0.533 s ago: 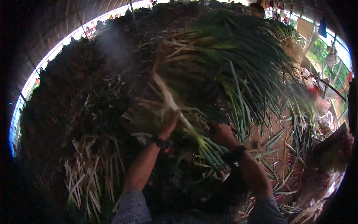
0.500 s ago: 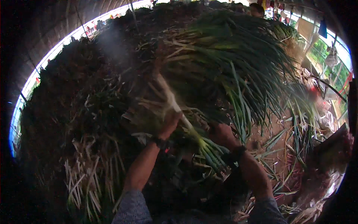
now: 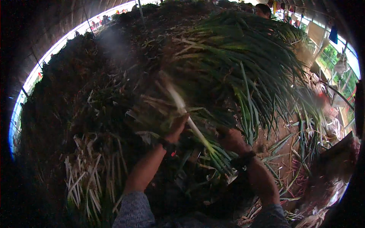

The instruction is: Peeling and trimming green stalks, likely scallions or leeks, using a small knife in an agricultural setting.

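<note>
A long green onion [image 3: 197, 131] slants across the middle, its pale root end up and to the left, its green leaves down to the right. My left hand [image 3: 178, 127] is closed around its white stalk. Just right of the stalk, above the green leaves, is my right hand [image 3: 232, 140], its fingers curled in shadow. Whatever these fingers hold, if anything, is hidden. Loose, dry-looking outer leaves [image 3: 152, 102] hang blurred beside the root end.
A large heap of green onions [image 3: 243, 57] lies beyond my hands to the right. Trimmed onions with pale stalks [image 3: 85, 178] lie at the lower left. Leaf scraps cover the brown ground [image 3: 279, 148] at the right. Another person [image 3: 262, 10] is at the far back.
The green onion stays in my left hand, its root end still blurred. My right hand has shifted slightly right and down. The whole view has tilted a little.
</note>
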A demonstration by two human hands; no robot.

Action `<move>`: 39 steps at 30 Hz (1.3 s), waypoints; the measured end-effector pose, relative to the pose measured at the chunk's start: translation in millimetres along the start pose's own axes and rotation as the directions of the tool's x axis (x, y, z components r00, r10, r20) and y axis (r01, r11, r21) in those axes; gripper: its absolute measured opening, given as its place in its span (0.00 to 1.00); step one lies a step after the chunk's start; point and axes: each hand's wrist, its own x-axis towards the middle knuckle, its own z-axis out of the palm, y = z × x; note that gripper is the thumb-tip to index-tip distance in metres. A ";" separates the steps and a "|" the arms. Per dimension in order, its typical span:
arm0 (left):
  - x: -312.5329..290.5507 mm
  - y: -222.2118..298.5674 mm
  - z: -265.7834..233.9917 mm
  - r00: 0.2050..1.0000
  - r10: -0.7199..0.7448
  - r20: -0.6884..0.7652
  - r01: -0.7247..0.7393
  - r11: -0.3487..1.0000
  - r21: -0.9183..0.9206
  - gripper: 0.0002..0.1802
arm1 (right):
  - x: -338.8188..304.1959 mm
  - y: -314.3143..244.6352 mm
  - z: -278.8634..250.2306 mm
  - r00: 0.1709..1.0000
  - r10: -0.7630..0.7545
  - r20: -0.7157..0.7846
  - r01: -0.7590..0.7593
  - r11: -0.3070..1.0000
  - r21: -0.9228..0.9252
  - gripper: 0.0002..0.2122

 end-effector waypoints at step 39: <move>-10.1 -19.1 -14.5 0.984 0.133 0.119 -0.169 0.903 0.394 0.22 | 7.2 -4.5 1.9 0.998 -0.056 0.026 0.053 0.993 0.102 0.11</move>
